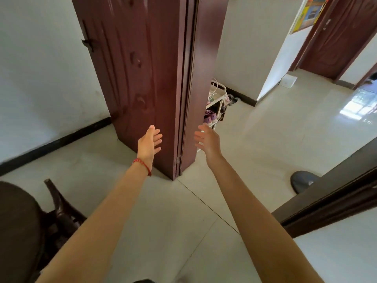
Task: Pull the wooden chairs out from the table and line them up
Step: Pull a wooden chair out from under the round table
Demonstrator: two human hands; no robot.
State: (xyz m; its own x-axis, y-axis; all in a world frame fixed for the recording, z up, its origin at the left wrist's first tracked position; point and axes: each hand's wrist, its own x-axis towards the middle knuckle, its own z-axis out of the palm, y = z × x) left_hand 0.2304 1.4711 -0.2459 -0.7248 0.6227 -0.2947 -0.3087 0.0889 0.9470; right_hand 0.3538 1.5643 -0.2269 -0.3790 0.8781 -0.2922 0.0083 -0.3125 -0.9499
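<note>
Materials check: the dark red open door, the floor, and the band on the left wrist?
Dark reddish-brown open door: looks like wood or wood-grain veneer, with visible grain and knots and a semi-gloss sheen. Pale tiled floor: likely glazed ceramic tile, with grout lines and a mirrored window reflection. Red wrist band: appears beaded or braided cord; too small to tell.

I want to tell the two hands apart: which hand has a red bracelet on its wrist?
The left hand has the red bracelet around its wrist. The right hand has a bare wrist. Both hands are open and hold nothing.
</note>
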